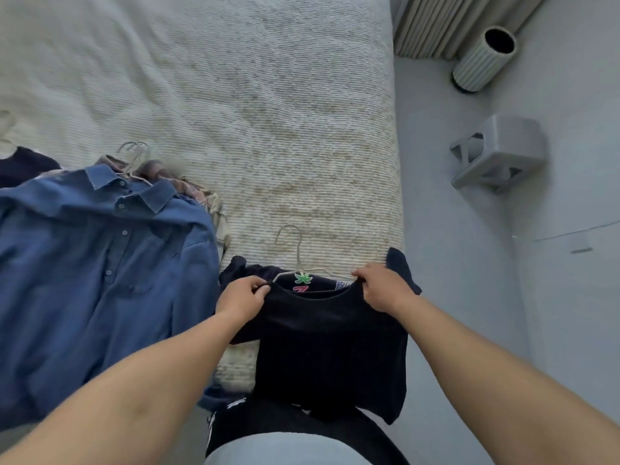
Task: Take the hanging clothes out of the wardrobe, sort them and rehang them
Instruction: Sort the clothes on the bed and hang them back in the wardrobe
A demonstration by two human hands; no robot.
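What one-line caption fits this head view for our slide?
Both hands, left hand and right hand, grip a dark top on a wire hanger over the bed.

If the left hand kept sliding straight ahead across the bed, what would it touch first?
Probably the wire hanger lying just beyond the left hand, then bare bedspread. Depth is hard to judge here.

Home bedroom: bed (235, 95) w/ cream cover, curtain (443, 25).
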